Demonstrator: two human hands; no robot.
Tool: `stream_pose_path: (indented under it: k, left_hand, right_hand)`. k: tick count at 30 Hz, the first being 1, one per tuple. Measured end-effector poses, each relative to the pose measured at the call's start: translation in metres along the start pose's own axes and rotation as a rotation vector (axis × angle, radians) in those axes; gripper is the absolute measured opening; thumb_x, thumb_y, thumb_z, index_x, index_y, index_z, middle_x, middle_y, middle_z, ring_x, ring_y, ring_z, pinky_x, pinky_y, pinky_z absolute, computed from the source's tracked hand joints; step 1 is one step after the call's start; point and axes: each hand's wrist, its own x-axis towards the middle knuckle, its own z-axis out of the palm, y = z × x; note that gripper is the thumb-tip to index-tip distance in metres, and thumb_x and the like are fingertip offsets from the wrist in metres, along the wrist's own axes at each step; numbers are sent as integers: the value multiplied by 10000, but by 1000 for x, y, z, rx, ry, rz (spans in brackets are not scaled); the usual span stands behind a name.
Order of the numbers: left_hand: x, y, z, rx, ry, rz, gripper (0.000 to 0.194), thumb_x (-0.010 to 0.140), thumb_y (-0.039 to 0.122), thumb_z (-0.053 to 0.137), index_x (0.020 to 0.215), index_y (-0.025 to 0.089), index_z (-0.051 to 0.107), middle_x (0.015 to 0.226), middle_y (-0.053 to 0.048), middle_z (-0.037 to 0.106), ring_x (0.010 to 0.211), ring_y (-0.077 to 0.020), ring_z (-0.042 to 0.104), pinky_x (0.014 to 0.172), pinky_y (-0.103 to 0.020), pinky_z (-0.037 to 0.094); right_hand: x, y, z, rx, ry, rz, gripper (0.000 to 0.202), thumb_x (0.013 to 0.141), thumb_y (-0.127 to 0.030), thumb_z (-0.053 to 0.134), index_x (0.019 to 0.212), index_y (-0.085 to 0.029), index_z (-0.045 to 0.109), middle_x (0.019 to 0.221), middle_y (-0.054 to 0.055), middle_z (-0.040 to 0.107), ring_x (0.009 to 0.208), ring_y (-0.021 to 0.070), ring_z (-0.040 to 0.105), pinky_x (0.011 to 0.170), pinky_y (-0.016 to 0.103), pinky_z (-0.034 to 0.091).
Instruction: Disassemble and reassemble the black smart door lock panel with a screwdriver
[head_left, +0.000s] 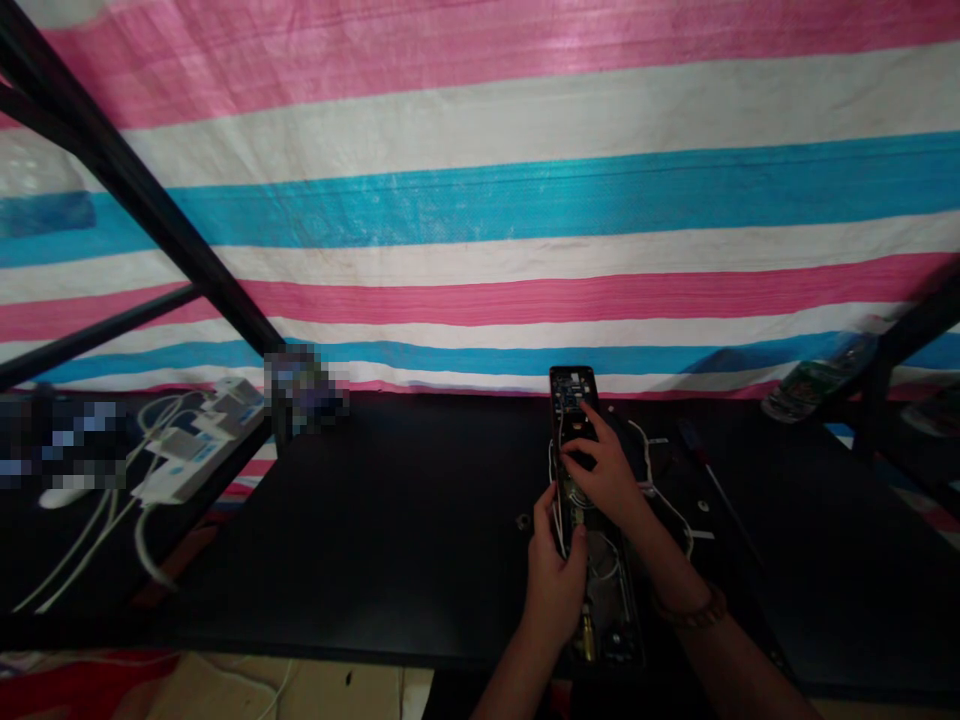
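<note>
A long black lock-like panel (572, 385), its inner side exposed with a circuit board and thin wires, stands tilted up towards the back of the table. My left hand (556, 575) grips its lower part, thumb on the near side and fingers along the left edge. Over the panel's middle is my right hand (607, 475). One of its fingers reaches onto the circuit board, while thumb and another finger come together at the left edge near a thin white wire; what they pinch is too small to see. Below lies an open dark housing (626, 600) with a brass cylinder (588, 635).
Right of the panel lie a white cable (679, 515), a screwdriver-like thin tool (724, 490) and small parts. A plastic bottle (799, 390) leans at the back right. Plugged power strips (187, 470) with cables lie left, beyond a black metal frame (172, 240). Striped sheeting (480, 200) hangs behind.
</note>
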Motion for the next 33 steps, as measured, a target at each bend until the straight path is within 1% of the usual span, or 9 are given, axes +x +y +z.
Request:
stream_pose_path:
  k: [4, 11, 14, 19, 22, 24, 29, 31, 33]
  left_hand:
    - [0, -1, 0, -19, 1, -4, 509, 962, 261, 553, 1449, 188, 424, 1376, -130, 648, 1274, -238, 611, 1101, -388, 436]
    - [0, -2, 0, -16, 9, -8, 529, 947, 261, 571, 1453, 188, 436, 1386, -137, 642, 1281, -250, 607, 1106, -392, 432]
    - [0, -1, 0, -7, 7, -8, 540, 950, 271, 566, 1465, 181, 428, 1387, -142, 638, 1275, -252, 608, 1114, -400, 428]
    - [-1, 0, 0, 16, 33, 19, 524, 945, 283, 571, 1448, 174, 469, 1456, -143, 581, 1351, -260, 547, 1159, -406, 391]
    - [-2, -3, 1, 21, 30, 32, 517, 968, 301, 536, 1464, 173, 463, 1493, -143, 552, 1394, -259, 512, 1190, -425, 365]
    - [-2, -6, 1, 16, 31, 47, 537, 977, 308, 521, 1493, 179, 441, 1546, -138, 505, 1450, -253, 455, 1226, -427, 323]
    - [-2, -12, 1, 36, 17, 86, 564, 1010, 312, 467, 1554, 187, 379, 1637, -130, 391, 1531, -235, 334, 1273, -430, 242]
    - [-3, -13, 1, 39, 8, 117, 562, 1018, 315, 457, 1563, 201, 372, 1651, -121, 367, 1540, -236, 315, 1278, -433, 235]
    - [-3, -14, 1, 47, -3, 146, 557, 1023, 315, 451, 1565, 213, 373, 1666, -112, 338, 1548, -238, 294, 1280, -432, 230]
  right_hand:
    - [0, 1, 0, -7, 7, -11, 129, 789, -187, 681, 875, -222, 770, 1586, 121, 438, 1416, 357, 458, 1159, 583, 350]
    - [1, -1, -1, -55, -36, -5, 77, 787, -181, 672, 820, -210, 735, 1579, 139, 435, 1425, 370, 441, 1158, 597, 334]
    - [0, -2, -2, -57, -42, -16, 79, 800, -194, 662, 833, -215, 730, 1583, 131, 429, 1428, 367, 436, 1157, 598, 335]
    - [-2, -4, -3, -54, -25, -27, 91, 824, -240, 660, 859, -213, 739, 1569, 136, 439, 1418, 361, 445, 1155, 586, 347]
    - [-1, -3, -3, -44, -15, -30, 161, 842, -248, 648, 963, -223, 750, 1550, 131, 460, 1405, 345, 463, 1150, 566, 369]
    - [-1, -2, -3, -49, -20, -28, 226, 838, -230, 643, 1042, -235, 739, 1546, 127, 464, 1401, 340, 467, 1143, 564, 379]
    - [1, -3, -3, -83, -38, -32, 218, 820, -213, 643, 1032, -228, 694, 1540, 135, 465, 1398, 340, 467, 1136, 564, 388]
    - [1, -5, -3, -98, -25, -27, 296, 813, -219, 646, 1108, -221, 675, 1518, 150, 485, 1389, 339, 475, 1143, 563, 382]
    - [2, -8, -4, -111, -8, -14, 427, 823, -239, 646, 1248, -215, 631, 1510, 161, 491, 1394, 338, 469, 1149, 569, 376]
